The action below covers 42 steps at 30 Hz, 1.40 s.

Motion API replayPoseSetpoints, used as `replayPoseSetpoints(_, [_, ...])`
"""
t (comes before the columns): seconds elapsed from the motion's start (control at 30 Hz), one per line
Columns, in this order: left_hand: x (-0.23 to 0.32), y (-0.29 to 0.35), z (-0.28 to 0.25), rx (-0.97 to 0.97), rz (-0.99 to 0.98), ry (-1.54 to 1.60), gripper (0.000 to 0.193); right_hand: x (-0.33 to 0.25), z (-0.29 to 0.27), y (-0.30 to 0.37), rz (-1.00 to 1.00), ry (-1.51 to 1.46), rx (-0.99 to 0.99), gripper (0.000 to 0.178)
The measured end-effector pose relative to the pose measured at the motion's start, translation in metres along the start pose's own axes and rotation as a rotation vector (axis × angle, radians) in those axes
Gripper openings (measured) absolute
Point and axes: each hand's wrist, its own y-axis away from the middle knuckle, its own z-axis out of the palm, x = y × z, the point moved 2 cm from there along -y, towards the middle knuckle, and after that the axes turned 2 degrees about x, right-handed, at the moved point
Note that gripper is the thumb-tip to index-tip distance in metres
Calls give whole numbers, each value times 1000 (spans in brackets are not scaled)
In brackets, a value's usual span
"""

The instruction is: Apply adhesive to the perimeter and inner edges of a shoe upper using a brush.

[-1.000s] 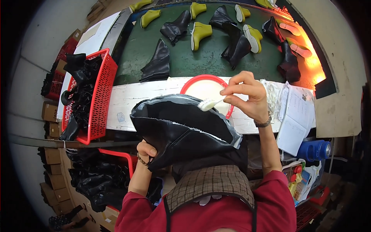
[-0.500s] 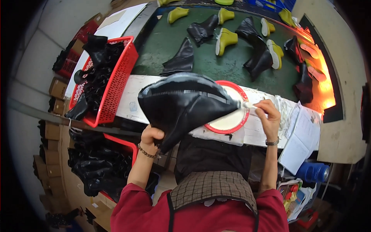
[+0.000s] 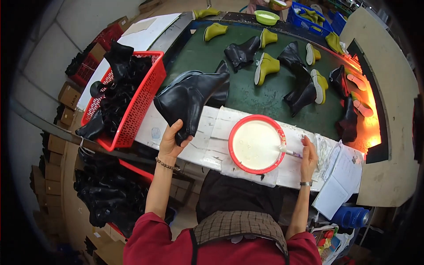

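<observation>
My left hand [image 3: 173, 140] is closed round the narrow end of a black leather boot upper [image 3: 187, 98], holding it tilted above the white ledge. The upper's wider, grey-lined opening faces up and away. A red-rimmed bowl [image 3: 231, 138] of creamy white liquid [image 3: 255, 145] stands on the ledge to the right. Across its right rim lies a brush [image 3: 292, 153], bristle end at the liquid. Next to the brush handle is my right hand [image 3: 310, 155], fingers stretched out and not wrapped round it.
A green conveyor belt [image 3: 247, 95] carries black uppers and yellow-green boot bottoms [image 3: 266, 69] toward a glowing heater opening [image 3: 373, 128]. At left stands a red basket [image 3: 140, 95] heaped with black uppers. An open notebook [image 3: 340, 176] lies at right. A person's hand [image 3: 282, 4] shows at the far side.
The upper has moved left and away from me, clear of the bowl. The brush now rests on the bowl's rim, and my right hand has let go of it.
</observation>
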Motion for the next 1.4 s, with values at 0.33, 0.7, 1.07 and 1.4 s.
replayPoseSetpoints(0.33, [44,-157,-18,59,25,-70,30,34,-60,-5,-60,693,366,17])
replayPoseSetpoints(0.7, [62,-396,-70,355,218,-75,31,45,-67,3,16,616,380,10])
replayPoseSetpoints(1.07, [58,-331,-23,-293,136,-1570,107,60,-68,-2,56,615,417,18])
replayPoseSetpoints(1.4, [-32,-246,-10,-214,307,-1915,104,53,-64,-1,84,469,537,21])
